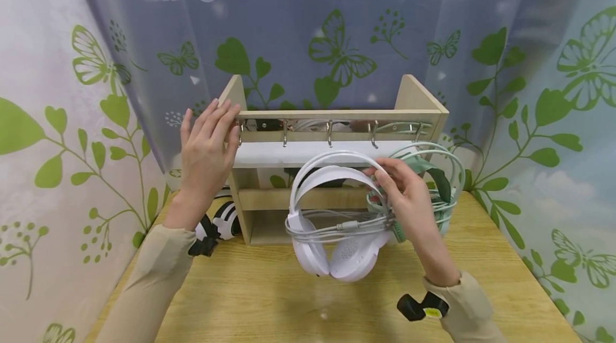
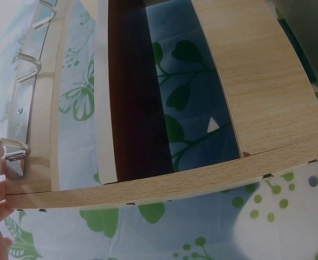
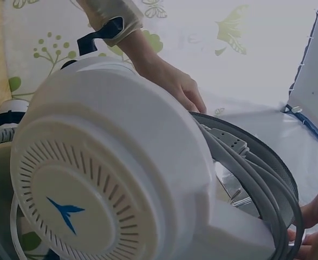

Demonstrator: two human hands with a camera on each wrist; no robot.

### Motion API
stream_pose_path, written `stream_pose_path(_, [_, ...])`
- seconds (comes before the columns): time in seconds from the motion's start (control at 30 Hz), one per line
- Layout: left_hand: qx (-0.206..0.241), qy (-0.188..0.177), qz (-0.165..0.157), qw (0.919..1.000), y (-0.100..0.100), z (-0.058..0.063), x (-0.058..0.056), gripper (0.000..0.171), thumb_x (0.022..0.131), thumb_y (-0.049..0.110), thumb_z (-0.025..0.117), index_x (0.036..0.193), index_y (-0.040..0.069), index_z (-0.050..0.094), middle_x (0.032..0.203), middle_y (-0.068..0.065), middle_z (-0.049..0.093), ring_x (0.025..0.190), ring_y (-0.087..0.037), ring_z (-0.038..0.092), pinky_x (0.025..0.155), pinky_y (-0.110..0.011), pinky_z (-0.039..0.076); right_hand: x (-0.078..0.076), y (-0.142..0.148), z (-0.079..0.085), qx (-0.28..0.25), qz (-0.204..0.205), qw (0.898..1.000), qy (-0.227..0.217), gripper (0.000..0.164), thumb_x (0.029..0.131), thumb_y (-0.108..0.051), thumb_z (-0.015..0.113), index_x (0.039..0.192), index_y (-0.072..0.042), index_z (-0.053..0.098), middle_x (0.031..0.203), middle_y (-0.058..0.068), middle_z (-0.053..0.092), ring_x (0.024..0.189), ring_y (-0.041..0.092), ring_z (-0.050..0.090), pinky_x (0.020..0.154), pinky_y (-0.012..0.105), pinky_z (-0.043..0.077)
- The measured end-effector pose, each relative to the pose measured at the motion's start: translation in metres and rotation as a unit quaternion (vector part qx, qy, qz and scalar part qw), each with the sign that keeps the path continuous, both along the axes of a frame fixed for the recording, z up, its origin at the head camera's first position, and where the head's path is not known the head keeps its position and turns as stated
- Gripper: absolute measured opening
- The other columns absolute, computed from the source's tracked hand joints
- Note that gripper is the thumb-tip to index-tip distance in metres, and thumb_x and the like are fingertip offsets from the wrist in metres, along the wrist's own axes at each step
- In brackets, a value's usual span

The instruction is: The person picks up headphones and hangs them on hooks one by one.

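My right hand (image 1: 409, 193) pinches the headband of white over-ear headphones (image 1: 358, 254) by its right side. They hang in front of the wooden rack (image 1: 303, 199), earcups down, with a grey cable (image 1: 348, 225) looped around them. In the right wrist view, one white earcup (image 3: 93, 179) with a blue mark fills much of the picture. My left hand (image 1: 207, 142) rests on the rack's upper left corner, fingers extended over the side panel and thumb near the leftmost hook. Metal hooks (image 1: 330, 134) line the rack's front rail.
Mint-green headphones (image 1: 445, 182) with coiled cable hang at the rack's right end, partly behind my right hand. Black-and-white headphones (image 1: 226, 220) are at the rack's left side, near my left wrist. The rack stands on a wooden table (image 1: 269, 300), with patterned curtains (image 1: 289, 22) around it.
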State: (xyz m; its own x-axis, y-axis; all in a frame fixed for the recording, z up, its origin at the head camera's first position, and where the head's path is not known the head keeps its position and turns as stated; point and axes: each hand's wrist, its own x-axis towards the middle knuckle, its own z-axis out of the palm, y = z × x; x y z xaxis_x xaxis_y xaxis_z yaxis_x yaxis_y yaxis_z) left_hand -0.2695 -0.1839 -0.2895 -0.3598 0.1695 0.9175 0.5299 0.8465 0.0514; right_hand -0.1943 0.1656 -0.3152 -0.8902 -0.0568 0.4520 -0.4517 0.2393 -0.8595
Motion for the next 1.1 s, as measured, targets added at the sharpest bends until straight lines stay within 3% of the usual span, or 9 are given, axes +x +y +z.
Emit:
stream_pose_path(0.4, [0.0, -0.004, 0.001, 1.0, 0.0, 0.0, 0.001, 0.037, 0.107, 0.025, 0.049, 0.137, 0.007, 0.063, 0.14, -0.014, 0.062, 0.138, -0.032, 0.05, 0.123, -0.055, 0.015, -0.008, -0.005, 0.005, -0.011, -0.001, 1.0, 0.001, 0.033, 0.107, -0.018, 0.053, 0.132, 0.002, 0.058, 0.114, 0.015, 0.069, 0.085, 0.01, 0.066, 0.072, 0.037, 0.062])
stream_pose_path(1.1, [-0.002, -0.002, 0.0, 1.0, 0.0, 0.0, 0.0, 0.038, 0.107, 0.026, 0.048, 0.138, 0.008, 0.062, 0.141, -0.014, 0.061, 0.139, -0.032, 0.049, 0.123, -0.055, 0.015, -0.017, -0.016, 0.006, -0.01, -0.029, 0.999, -0.01, 0.03, 0.104, -0.016, 0.057, 0.129, 0.001, 0.06, 0.117, 0.023, 0.07, 0.09, 0.004, 0.068, 0.069, 0.027, 0.06])
